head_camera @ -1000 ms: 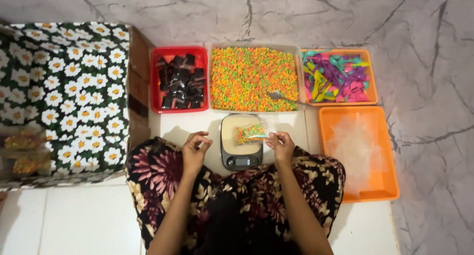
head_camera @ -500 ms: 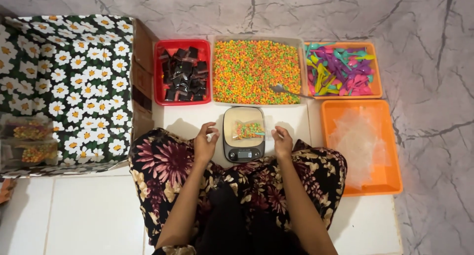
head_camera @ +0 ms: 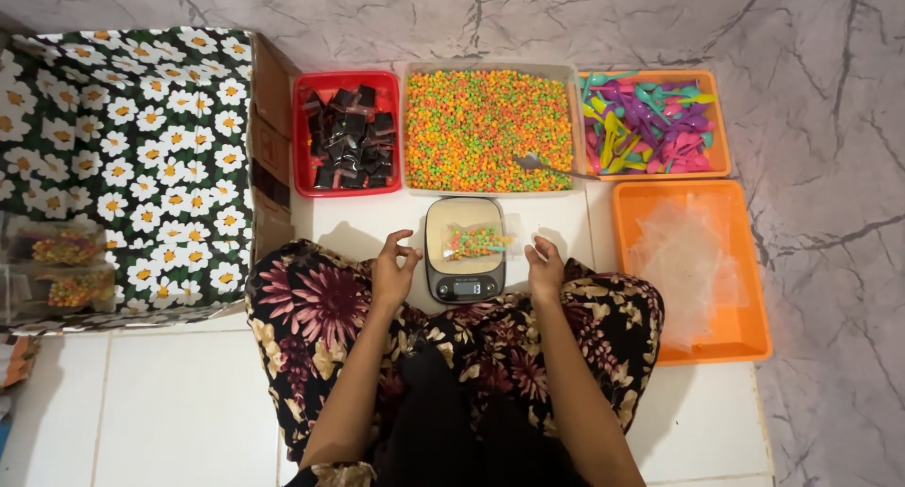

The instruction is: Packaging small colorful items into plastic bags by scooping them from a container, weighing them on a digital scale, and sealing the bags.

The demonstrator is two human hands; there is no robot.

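A small digital kitchen scale point(head_camera: 464, 251) sits on the white floor in front of my knees. On its pan lies a clear bag of coloured cereal bits point(head_camera: 473, 241). My left hand point(head_camera: 394, 268) hovers just left of the scale, fingers loosely curled and holding nothing. My right hand point(head_camera: 545, 264) rests just right of the scale, fingers curled, touching neither the bag nor the pan. Beyond the scale stands a clear tub point(head_camera: 409, 124) full of orange, green and yellow bits, with a metal spoon point(head_camera: 551, 166) lying in it.
A red tray point(head_camera: 300, 133) of dark packets sits at the back left, an orange tray point(head_camera: 718, 119) of coloured plastic spoons at the back right. An orange tray point(head_camera: 745, 331) of clear bags lies on the right. A daisy-patterned box point(head_camera: 123, 157) with filled bags stands on the left.
My right hand let go of the bag on the scale and drew back to the right. My left hand stayed beside the scale. The view shifted slightly.
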